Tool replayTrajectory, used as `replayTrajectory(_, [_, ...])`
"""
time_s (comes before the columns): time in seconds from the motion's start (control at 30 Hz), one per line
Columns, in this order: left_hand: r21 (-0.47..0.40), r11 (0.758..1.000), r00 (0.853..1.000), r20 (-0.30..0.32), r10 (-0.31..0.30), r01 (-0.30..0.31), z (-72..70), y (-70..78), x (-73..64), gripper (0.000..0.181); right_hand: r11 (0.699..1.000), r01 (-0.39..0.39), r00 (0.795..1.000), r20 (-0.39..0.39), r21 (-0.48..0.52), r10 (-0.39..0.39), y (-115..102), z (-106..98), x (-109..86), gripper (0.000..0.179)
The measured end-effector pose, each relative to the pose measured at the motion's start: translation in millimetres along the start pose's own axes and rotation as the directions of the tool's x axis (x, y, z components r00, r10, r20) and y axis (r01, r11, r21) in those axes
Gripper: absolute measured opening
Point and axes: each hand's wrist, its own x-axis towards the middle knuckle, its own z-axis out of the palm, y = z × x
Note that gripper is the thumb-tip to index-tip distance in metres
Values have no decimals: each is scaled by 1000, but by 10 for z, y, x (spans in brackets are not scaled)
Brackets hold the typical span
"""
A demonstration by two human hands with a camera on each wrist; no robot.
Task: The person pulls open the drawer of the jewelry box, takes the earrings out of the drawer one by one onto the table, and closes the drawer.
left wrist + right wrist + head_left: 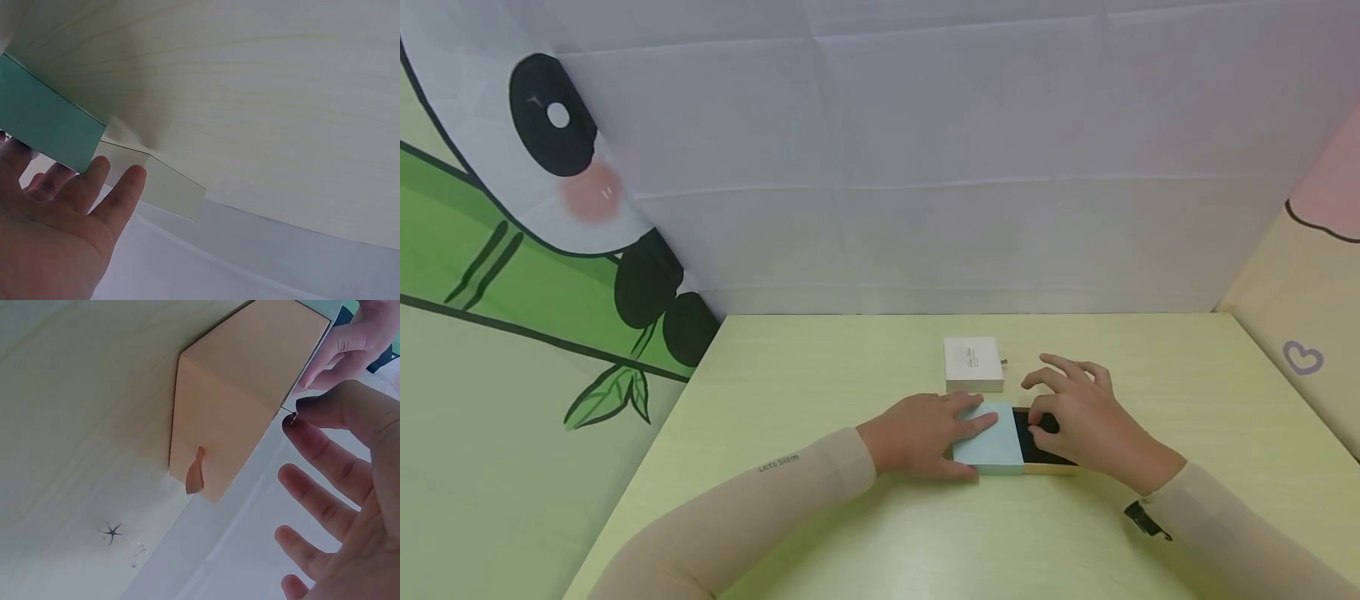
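A light-blue sliding box [988, 446] lies on the table with its tan drawer [1049, 469] partly pulled out to the right, showing a black lining [1028, 442]. My left hand [921, 433] rests on the left part of the blue sleeve with its fingers spread. Above the drawer, my right hand [1086, 421] pinches a tiny shiny metal piece [294, 417] between thumb and index finger, the other fingers fanned out. What kind of piece it is cannot be made out. A tan ribbon tab [195, 475] sticks out of the drawer's end.
A small white box [972, 364] with dark print stands just behind the blue one. In the right wrist view, a small starfish-shaped piece [111, 533] and some tiny shiny bits [139, 551] show beyond the drawer. A white cloth wall [925, 208] rises at the table's back edge.
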Motion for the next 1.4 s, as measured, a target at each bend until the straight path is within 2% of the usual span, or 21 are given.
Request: replayTrajectory(1.4, [-1,1000,1000,19,19,-19,29,42,-139,88,998,-64,998,-15,19,65,-142,17,-125,25])
